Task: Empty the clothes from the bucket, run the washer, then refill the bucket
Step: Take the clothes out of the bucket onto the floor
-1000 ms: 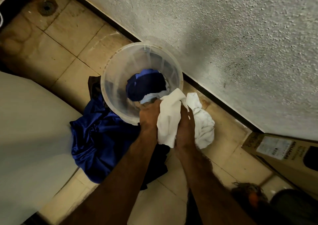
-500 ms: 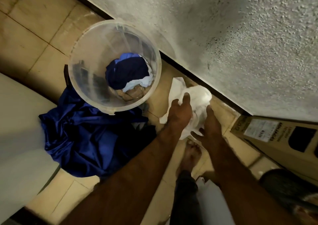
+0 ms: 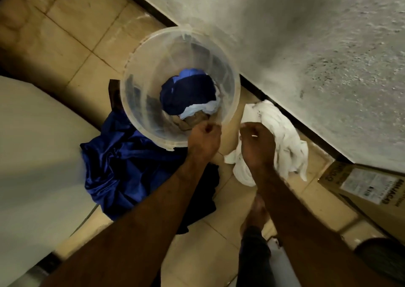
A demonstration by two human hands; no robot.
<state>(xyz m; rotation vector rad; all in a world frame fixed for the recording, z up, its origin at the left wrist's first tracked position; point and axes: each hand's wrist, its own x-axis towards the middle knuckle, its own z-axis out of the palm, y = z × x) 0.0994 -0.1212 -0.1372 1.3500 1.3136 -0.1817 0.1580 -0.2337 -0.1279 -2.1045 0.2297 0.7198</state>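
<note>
A clear plastic bucket [image 3: 140, 58] stands on the tiled floor against the wall. At its bottom lie a dark blue garment [image 3: 188, 93], a pale blue one [image 3: 202, 109] and a brownish one [image 3: 194, 121]. My left hand [image 3: 203, 139] hovers at the bucket's near rim with its fingers curled and nothing in it. To its right, my right hand [image 3: 256, 146] is also curled with nothing in it, just above a crumpled white cloth [image 3: 285, 137] that lies on the floor by the wall. A shiny blue cloth [image 3: 118, 161] and a black garment [image 3: 203, 196] are heaped on the floor beside the bucket.
The washer's white top [image 3: 32, 155] fills the left side. A cardboard box [image 3: 363, 188] lies along the wall at the right, with a dark round object [image 3: 381, 258] below it. My bare foot [image 3: 256, 212] stands on the tiles near the white cloth.
Both hands carried the white cloth out of the bucket to the right, let it go on the floor, and have now moved back toward the bucket's rim.
</note>
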